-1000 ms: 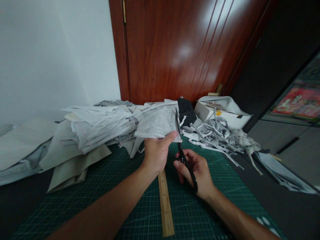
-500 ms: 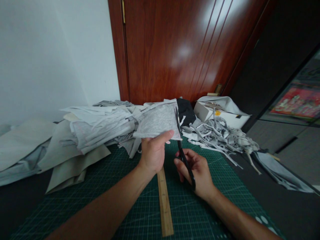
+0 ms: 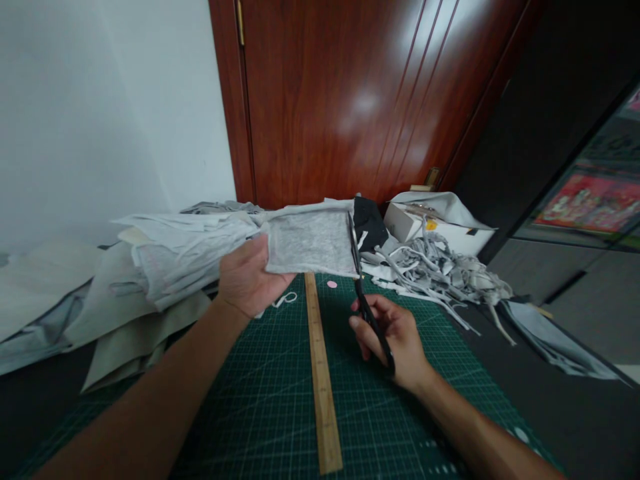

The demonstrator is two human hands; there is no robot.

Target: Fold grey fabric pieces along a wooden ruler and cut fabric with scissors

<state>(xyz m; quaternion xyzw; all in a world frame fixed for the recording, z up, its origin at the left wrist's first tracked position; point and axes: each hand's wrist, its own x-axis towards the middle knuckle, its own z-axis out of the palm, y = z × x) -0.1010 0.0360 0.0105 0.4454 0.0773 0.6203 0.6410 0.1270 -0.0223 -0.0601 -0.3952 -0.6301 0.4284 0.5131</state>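
Observation:
A light grey piece of fabric (image 3: pixel 311 241), roughly rectangular with pale edges, is held up above the mat. My left hand (image 3: pixel 255 277) is closed on its left end, the fingers passing behind it. In my right hand (image 3: pixel 385 333) is a pair of black scissors (image 3: pixel 367 313), pointing away from me. Their blades lie along the fabric's right edge; whether the blades are parted is hard to make out. Below, a wooden ruler (image 3: pixel 320 367) lies lengthwise on the green cutting mat (image 3: pixel 270 400).
Heaped grey and white fabric (image 3: pixel 185 253) lies at the left. Cut strips (image 3: pixel 440 267) are tangled at the right, before a white box (image 3: pixel 440 230). Black cloth (image 3: pixel 369 223) sits behind the scissors. A pink disc (image 3: pixel 332 285) lies near the ruler. The wooden door (image 3: pixel 325 100) rises behind.
My left hand has shifted left from the fabric's lower right edge to its left end. The fabric now hangs flatter. The scissors have stayed by its right edge.

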